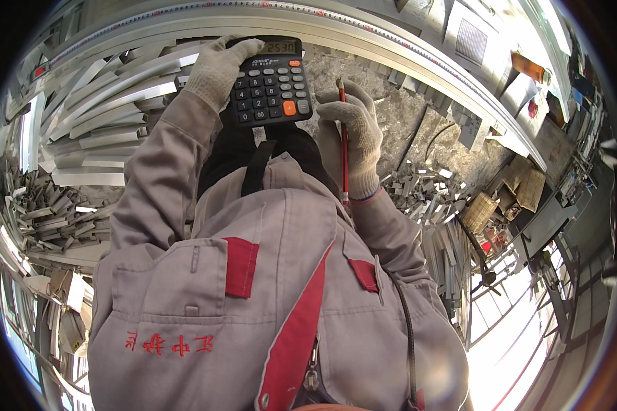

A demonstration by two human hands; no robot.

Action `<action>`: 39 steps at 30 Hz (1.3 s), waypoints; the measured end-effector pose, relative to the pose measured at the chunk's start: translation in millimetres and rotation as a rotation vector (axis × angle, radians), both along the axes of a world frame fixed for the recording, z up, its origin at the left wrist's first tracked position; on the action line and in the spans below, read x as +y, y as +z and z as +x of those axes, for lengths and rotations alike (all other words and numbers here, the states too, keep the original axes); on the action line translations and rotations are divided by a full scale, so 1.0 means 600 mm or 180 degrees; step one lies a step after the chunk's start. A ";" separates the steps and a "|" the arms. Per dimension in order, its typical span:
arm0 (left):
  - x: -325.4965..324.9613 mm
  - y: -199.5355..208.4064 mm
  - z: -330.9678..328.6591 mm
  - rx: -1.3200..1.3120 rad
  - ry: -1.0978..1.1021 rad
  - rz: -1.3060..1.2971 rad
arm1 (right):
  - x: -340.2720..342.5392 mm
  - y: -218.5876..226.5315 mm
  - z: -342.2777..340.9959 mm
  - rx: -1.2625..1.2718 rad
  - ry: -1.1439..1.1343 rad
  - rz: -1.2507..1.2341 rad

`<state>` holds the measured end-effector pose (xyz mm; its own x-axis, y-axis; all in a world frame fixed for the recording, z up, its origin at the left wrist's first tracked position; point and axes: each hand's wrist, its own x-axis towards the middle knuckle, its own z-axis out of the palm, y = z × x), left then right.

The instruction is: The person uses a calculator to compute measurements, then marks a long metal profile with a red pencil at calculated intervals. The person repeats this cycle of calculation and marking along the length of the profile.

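Note:
My left hand, in a knitted work glove, grips a black desk calculator by its left edge and holds it up in front of my chest. The calculator has grey keys, two orange keys and a lit display strip at its top. My right hand, also gloved, sits just right of the calculator and is closed around a thin red pencil that runs upright along the palm. Its fingers curl close to the calculator's lower right corner. Both grey jacket sleeves rise from my body below.
A long metal rail with a measuring scale arcs across the top. Stacked aluminium profiles lie to the left. Short metal offcuts are heaped on the floor at the right, near cardboard boxes and a dark machine.

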<state>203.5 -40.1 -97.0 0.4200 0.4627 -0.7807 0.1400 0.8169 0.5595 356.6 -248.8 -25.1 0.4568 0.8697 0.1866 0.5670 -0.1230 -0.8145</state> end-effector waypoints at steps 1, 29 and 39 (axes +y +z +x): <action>0.000 -0.001 0.000 -0.0018 -0.0001 0.0007 | -0.001 -0.002 0.002 0.0100 -0.0114 -0.0014; 0.008 -0.006 0.017 0.0189 -0.0225 0.0104 | 0.039 -0.030 0.166 0.1150 -0.0605 -0.0082; 0.021 -0.019 0.022 0.0257 -0.0151 0.0052 | 0.063 -0.078 0.212 0.1669 -0.0979 -0.0086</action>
<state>216.5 -27.4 -108.3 0.3777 0.4567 -0.8054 0.2235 0.7992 0.5580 483.7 -211.3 -72.1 0.7131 0.6845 -0.1516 0.0261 -0.2420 -0.9699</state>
